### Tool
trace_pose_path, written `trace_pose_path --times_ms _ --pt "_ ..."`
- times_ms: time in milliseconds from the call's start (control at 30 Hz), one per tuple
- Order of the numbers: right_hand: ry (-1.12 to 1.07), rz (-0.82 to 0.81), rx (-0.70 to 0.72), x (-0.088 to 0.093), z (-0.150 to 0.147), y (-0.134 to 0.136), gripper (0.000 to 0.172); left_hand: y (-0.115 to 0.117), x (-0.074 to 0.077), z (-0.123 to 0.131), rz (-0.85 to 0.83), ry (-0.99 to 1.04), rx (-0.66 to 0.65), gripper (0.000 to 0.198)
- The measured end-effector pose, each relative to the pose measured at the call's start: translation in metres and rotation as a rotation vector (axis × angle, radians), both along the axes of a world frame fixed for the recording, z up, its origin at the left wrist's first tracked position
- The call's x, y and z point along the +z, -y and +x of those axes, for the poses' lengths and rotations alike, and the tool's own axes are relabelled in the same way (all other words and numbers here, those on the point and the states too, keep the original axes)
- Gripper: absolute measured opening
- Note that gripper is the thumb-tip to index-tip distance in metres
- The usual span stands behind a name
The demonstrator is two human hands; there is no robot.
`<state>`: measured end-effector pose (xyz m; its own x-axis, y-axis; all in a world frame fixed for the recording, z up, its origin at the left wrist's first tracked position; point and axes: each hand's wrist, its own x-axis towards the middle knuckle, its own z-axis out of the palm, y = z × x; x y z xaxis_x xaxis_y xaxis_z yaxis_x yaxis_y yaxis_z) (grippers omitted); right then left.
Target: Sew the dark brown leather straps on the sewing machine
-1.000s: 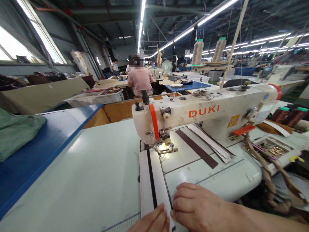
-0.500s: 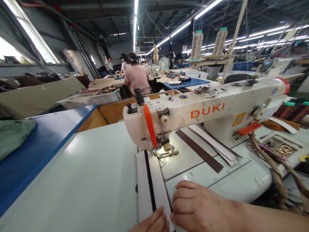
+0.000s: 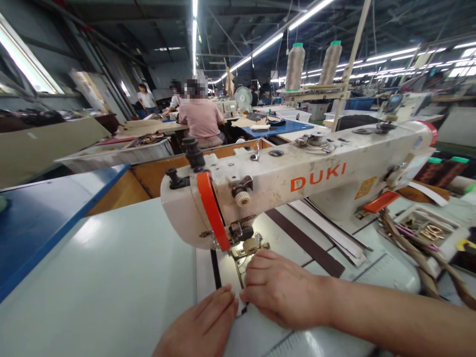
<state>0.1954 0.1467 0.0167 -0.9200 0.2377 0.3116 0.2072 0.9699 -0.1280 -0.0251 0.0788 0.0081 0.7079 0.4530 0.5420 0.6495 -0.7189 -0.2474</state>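
A white strip with a black stripe [image 3: 207, 271] lies on the bed of a white DUKI sewing machine [image 3: 297, 181] and runs under the presser foot [image 3: 248, 246]. My left hand [image 3: 203, 327] lies flat on the strip's near end, fingers stretched forward and together. My right hand [image 3: 282, 290] is just in front of the presser foot, its fingers curled and pinched on the strip's right edge. The fingertips of both hands nearly touch. The strip's near end is hidden under my hands.
Dark brown and white strips [image 3: 316, 238] lie on the bed behind the needle. A tray with metal rings [image 3: 427, 230] sits at right, with brown straps beside it. A blue-edged table [image 3: 40, 223] stands at left. Thread cones [image 3: 295, 64] rise behind. A person in pink [image 3: 201, 119] sits ahead.
Both hands have slid forward along the strip to the presser foot, so less of the strip shows in front of the needle. The view has moved closer to the machine head.
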Motion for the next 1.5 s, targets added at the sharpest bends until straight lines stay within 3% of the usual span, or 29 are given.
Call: trace_pose_path --times_ms 300,433,700,800,933,1033,1133,1233,1300,1400,1500 --pt "-0.066 -0.012 -0.241 -0.009 -0.015 -0.008 0.015 -0.033 0.002 -0.007 0.053 -0.098 0.044 0.039" --pt "-0.075 -0.030 -0.258 -0.010 -0.016 -0.009 0.015 -0.048 -0.005 -0.016 0.032 -0.057 0.104 0.036" --pt "-0.078 -0.045 -0.266 -0.009 -0.015 -0.009 0.018 -0.067 -0.009 -0.017 -0.011 0.089 0.098 0.033" --pt "-0.095 -0.029 -0.263 -0.011 -0.013 -0.006 0.019 -0.057 -0.007 -0.018 0.007 0.087 0.105 0.033" --pt "-0.191 -0.014 -0.234 -0.016 -0.009 -0.007 0.021 -0.011 -0.002 -0.023 0.027 0.092 0.098 0.034" --pt "-0.239 -0.055 -0.184 -0.014 -0.009 -0.002 0.022 0.028 0.005 -0.022 -0.162 0.245 0.152 0.027" --pt "-0.332 -0.291 -0.108 -0.005 -0.015 0.018 0.024 0.047 0.021 -0.014 -0.560 0.489 0.346 0.020" --pt "-0.483 -0.729 -0.098 0.001 -0.029 0.042 0.028 0.044 0.040 -0.006 -0.974 0.783 0.534 0.014" --pt "-0.587 -1.027 -0.177 0.000 -0.040 0.052 0.013 0.036 0.049 -0.004 -1.164 0.980 0.576 0.016" --pt "-0.667 -1.281 -0.269 -0.006 -0.051 0.054 0.030 0.028 0.054 -0.004 -1.258 1.149 0.581 0.029" --pt "-0.690 -1.332 -0.270 -0.011 -0.053 0.053 0.049 0.024 0.057 -0.004 -1.234 1.191 0.569 0.036"
